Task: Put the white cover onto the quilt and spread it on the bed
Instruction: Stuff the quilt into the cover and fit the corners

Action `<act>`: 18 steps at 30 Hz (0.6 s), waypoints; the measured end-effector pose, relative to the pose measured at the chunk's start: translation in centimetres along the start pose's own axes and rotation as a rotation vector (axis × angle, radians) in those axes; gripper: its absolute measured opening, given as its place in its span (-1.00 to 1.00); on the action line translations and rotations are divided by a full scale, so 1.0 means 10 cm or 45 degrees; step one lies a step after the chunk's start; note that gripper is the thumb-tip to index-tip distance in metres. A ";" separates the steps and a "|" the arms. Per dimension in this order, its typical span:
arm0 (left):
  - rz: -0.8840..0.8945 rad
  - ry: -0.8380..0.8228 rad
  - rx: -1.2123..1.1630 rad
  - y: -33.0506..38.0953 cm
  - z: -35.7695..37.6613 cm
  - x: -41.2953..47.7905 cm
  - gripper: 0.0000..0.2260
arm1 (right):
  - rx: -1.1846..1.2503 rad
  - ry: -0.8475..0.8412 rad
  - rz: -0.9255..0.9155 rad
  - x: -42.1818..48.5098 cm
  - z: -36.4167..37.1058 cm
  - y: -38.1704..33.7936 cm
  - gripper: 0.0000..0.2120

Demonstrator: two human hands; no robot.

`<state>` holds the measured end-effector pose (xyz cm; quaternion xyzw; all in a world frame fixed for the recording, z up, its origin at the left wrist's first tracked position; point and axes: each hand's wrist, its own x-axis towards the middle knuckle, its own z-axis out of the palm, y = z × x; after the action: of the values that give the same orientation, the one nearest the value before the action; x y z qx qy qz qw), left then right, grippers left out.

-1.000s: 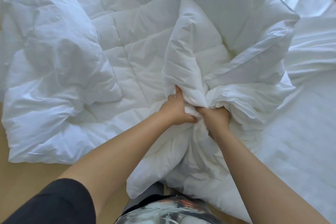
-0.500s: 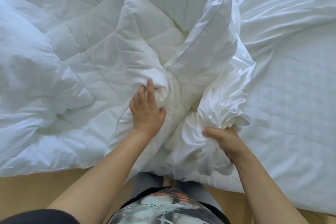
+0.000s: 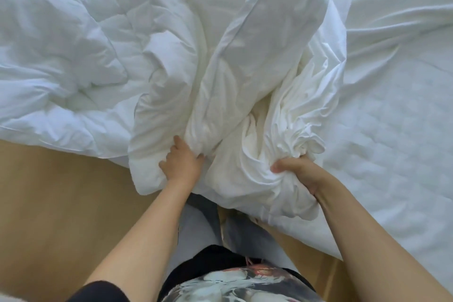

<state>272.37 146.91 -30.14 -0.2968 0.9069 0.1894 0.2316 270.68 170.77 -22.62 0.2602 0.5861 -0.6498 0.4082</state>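
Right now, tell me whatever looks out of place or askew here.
The quilt lies crumpled, its near corner hanging off the bed over the floor, gripped by the left hand. The white cover is bunched in the right hand, not yet pulled over it.

Soft, even daylight, gentle fold shadows, slight overall softness, wide-angle bending at the edges.

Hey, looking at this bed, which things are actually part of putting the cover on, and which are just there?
In the job: quilt, held by the left hand; cover, bunched in the right hand; bed.
Just there: wooden floor; grey trousers.
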 end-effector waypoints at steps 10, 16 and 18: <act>0.274 0.117 -1.178 1.77 -0.76 -0.20 -0.73 | -0.192 0.058 -0.098 -0.36 -0.52 0.19 -0.45; 0.538 -0.182 -0.834 2.12 -0.37 -0.22 -0.65 | 0.150 0.193 -0.177 -0.40 -0.59 0.32 -0.46; 0.878 -0.465 -0.521 1.86 -0.23 -0.36 -0.38 | 0.251 0.220 -0.192 -0.40 -0.59 0.34 -0.46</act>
<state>262.60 161.45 -22.49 0.0217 0.8409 0.4806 0.2479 274.80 177.47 -22.30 0.3093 0.5703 -0.7081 0.2787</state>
